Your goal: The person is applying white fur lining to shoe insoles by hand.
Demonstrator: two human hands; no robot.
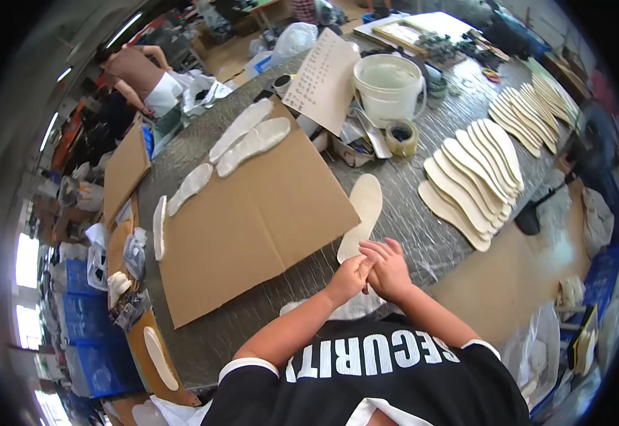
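My left hand (350,279) and my right hand (390,273) meet just in front of my chest. The left hand's fingers are closed against the right hand; anything between them is hidden. The right hand has its fingers stretched out and slightly apart. Directly beyond them lies a cream insole (364,206), its near end close to my fingertips. A white fluffy-looking piece (357,307) lies under my wrists at the table edge, partly covered. To the left is a large brown cardboard sheet (252,227) with white fleecy insoles (256,145) along its far and left edges.
Overlapping stacks of cream insoles (473,177) lie on the right of the dark table (409,188). Farther back stand a white bucket (387,92), a tape roll (401,136) and a written card (321,82). Another person (139,74) bends over at far left. Blue crates (96,326) stand at left.
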